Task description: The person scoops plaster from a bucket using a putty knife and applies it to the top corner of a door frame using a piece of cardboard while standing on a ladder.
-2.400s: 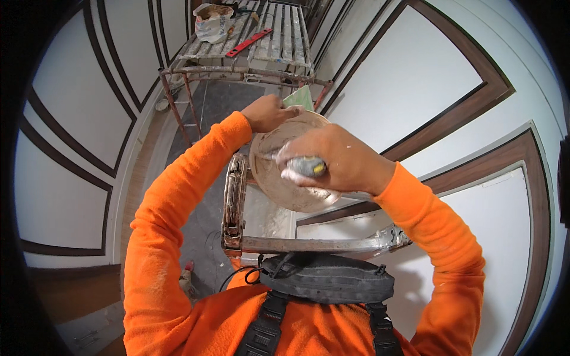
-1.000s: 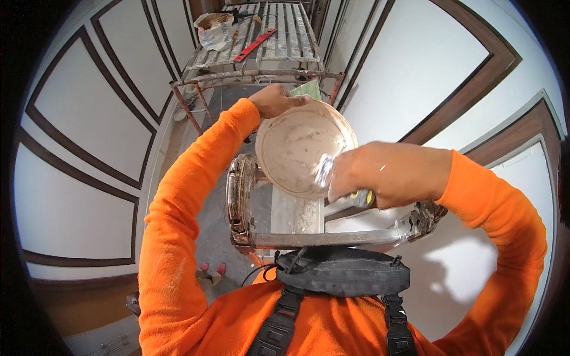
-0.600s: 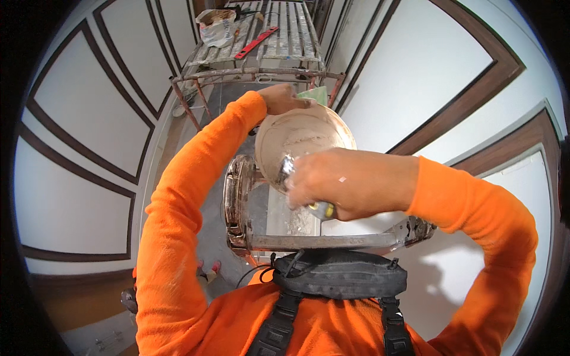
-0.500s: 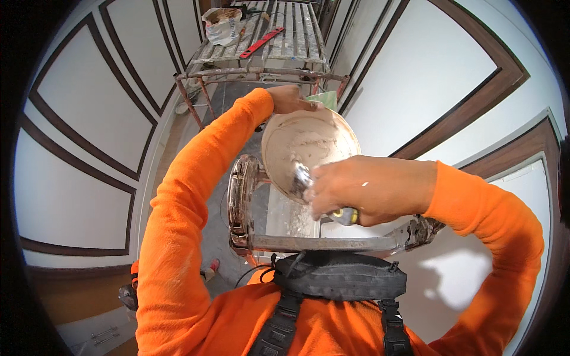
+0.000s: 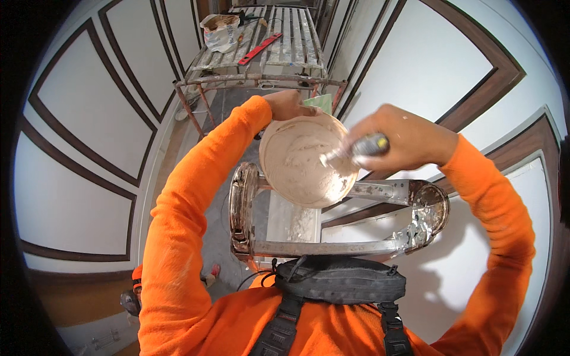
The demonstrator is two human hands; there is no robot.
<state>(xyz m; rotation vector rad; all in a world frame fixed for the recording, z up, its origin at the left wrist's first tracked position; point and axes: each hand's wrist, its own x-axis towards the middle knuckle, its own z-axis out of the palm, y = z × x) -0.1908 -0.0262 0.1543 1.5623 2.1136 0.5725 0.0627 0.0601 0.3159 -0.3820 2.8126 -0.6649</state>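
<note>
A round, pale bucket (image 5: 274, 172) is tilted so that its inside faces me, and cream-coloured filler paste (image 5: 306, 155) coats its bottom and walls. My left hand (image 5: 290, 105) grips its far rim, beside a light green flat piece (image 5: 320, 104) whose kind I cannot make out. Over the bucket's right side, my right hand (image 5: 401, 137) is closed around a putty knife (image 5: 371, 146) with a grey and yellow handle. The knife's metal end points down into the paste and is smeared by motion.
Below the bucket is the worn metal top frame of a ladder (image 5: 326, 247). Farther off stands a slatted scaffold platform (image 5: 291, 50) with a red spirit level (image 5: 260, 48) and a white bag (image 5: 221, 32). Panelled walls (image 5: 83, 101) flank both sides. Someone in an orange helmet (image 5: 136, 276) is below left.
My right hand has moved up and right with the putty knife, from the bucket's near edge to its right side. The bucket has shifted slightly nearer, with my left hand still on it.
</note>
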